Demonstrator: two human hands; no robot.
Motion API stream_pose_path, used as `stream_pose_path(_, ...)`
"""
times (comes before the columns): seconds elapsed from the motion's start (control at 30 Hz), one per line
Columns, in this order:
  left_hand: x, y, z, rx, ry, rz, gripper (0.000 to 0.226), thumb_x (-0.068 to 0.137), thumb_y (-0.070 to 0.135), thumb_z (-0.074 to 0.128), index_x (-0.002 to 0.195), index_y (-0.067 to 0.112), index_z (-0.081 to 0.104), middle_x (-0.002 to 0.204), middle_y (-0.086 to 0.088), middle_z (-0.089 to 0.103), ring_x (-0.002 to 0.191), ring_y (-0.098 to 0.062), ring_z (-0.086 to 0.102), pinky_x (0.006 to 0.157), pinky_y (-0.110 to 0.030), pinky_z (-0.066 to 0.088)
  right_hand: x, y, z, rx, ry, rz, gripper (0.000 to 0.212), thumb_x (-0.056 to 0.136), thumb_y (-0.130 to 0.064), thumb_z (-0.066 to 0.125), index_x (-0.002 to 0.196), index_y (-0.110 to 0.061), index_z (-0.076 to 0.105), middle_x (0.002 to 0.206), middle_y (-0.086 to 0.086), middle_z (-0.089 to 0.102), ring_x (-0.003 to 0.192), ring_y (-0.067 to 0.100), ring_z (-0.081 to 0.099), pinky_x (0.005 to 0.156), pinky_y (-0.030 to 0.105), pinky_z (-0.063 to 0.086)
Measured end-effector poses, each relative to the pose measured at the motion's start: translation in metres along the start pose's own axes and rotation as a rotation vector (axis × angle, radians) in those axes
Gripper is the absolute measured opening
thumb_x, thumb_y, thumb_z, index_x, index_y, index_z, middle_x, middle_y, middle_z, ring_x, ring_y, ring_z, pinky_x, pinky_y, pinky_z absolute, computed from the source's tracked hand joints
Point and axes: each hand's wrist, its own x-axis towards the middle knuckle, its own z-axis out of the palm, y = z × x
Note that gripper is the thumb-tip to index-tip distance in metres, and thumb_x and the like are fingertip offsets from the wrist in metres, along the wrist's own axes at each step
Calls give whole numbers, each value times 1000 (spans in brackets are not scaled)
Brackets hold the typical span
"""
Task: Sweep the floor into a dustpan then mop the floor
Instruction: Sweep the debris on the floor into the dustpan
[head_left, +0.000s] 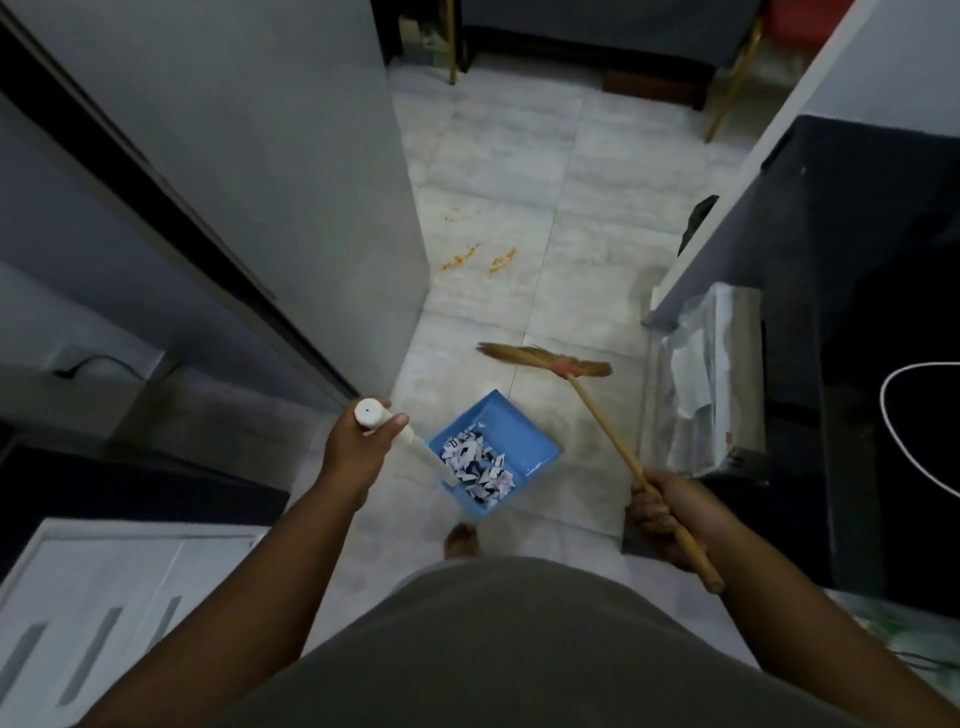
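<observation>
A blue dustpan (524, 436) sits low over the pale tiled floor (519, 171), with a heap of torn paper scraps (480, 465) in it. My left hand (358, 447) is shut on the dustpan's white upright handle (370, 413). My right hand (662, 512) grips the wooden stick of a broom (602, 421). Its straw head (545, 358) lies on the tiles just beyond the pan. Orange stains (480, 257) mark the floor farther ahead.
A tall grey fridge (260, 156) walls the left side. On the right stand a dark counter (857, 312) and a bin lined with a clear bag (706, 384). White drawers (104, 613) are at lower left. Gold chair legs (727, 98) stand at the far end. My bare foot (461, 540) is behind the pan.
</observation>
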Motion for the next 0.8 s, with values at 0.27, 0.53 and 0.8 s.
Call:
stream_pose_path(0.27, 97, 53, 27, 46, -87, 21, 25, 85, 15, 76, 105, 19, 62, 102, -8, 65, 97, -28, 62, 89, -46, 52, 15, -72, 55, 79, 14, -61, 37, 105, -30, 34, 72, -15, 39, 45, -3, 32, 26, 7, 27, 26, 11, 18)
stream_pose_path(0.53, 184, 110, 99, 100, -73, 25, 20, 86, 13, 75, 98, 19, 59, 94, -6, 62, 90, -22, 56, 80, -37, 45, 72, -197, 64, 106, 10, -52, 35, 104, -30, 35, 73, -16, 40, 47, -4, 32, 29, 7, 28, 26, 12, 19)
stream_pose_path(0.8, 246, 197, 162, 196, 19, 43, 22, 87, 17, 74, 106, 14, 63, 101, -9, 65, 100, -30, 62, 92, -48, 52, 106, -333, 71, 43, -15, -30, 35, 104, -29, 36, 73, -14, 42, 49, -3, 33, 32, 7, 29, 26, 15, 21)
